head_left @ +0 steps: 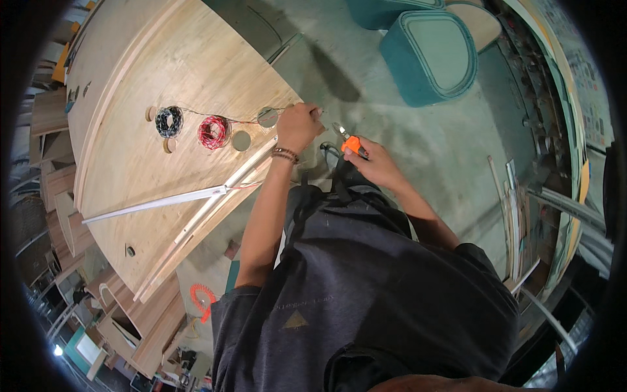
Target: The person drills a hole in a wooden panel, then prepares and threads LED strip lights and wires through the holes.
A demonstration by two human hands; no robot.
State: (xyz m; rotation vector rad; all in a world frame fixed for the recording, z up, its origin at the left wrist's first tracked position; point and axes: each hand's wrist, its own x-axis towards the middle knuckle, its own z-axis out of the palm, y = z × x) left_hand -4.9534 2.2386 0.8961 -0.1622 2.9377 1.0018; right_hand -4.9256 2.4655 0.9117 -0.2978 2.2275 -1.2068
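Observation:
My left hand is closed at the right edge of a large wooden panel, with fingers pinched around a thin twisted wire. That wire runs left across the panel to a black-and-white coil of wire. A red coil of wire lies between that coil and my hand. Just right of the panel, over the floor, my right hand grips orange-handled pliers. Their metal jaws point up and left toward my left hand, a short gap apart from it. The wire's end is hidden by my fingers.
Two round holes, one a dark hole, are cut in the panel beside small wooden discs. A white strip lies across it near a long wooden rail. Teal bins stand far right; thin strips lean at right.

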